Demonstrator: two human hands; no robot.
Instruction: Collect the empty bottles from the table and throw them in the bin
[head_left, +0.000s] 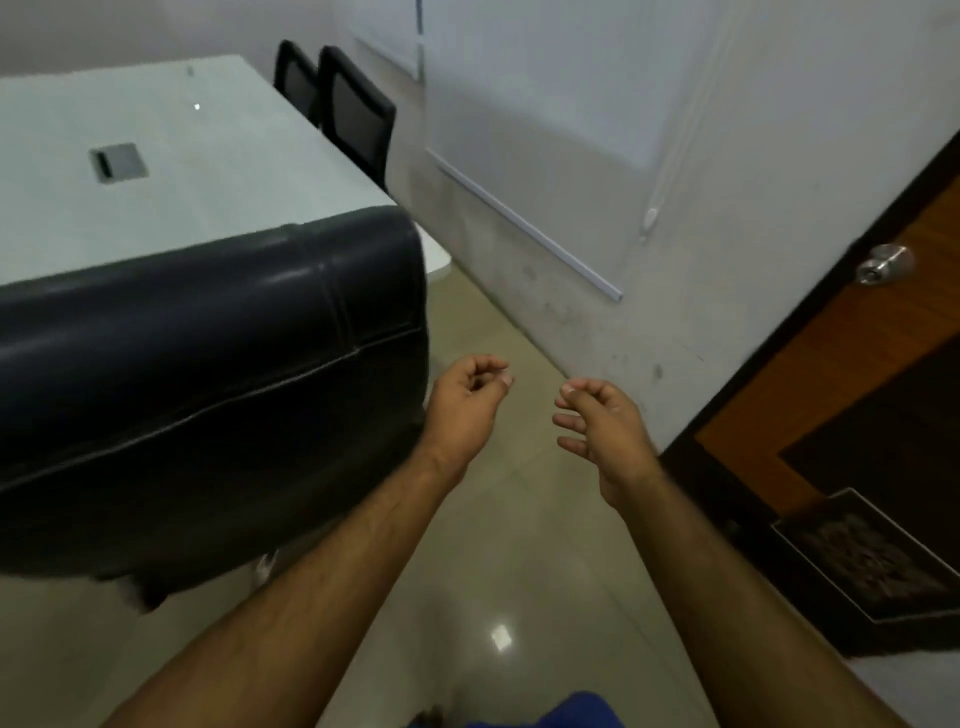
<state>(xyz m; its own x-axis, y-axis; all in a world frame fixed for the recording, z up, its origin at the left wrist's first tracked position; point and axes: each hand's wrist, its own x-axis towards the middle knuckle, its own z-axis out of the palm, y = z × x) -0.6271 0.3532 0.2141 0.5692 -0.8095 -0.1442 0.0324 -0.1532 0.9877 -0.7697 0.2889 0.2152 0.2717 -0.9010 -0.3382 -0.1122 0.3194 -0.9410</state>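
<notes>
My left hand (464, 402) hovers over the floor just right of a black leather chair, fingers loosely curled with nothing in them. My right hand (597, 421) is beside it, about a hand's width to the right, fingers apart and empty. The white table (218, 171) lies at the upper left behind the chair. No bottle shows on the part of the table I can see, and no bin is in view.
The black leather chair back (208, 364) fills the left. Two black mesh chairs (343, 109) stand at the table's far side. A white wall runs along the right, with a wooden door (857, 364), its metal knob (883, 264) and a dark doormat (878, 566). Tiled floor lies ahead.
</notes>
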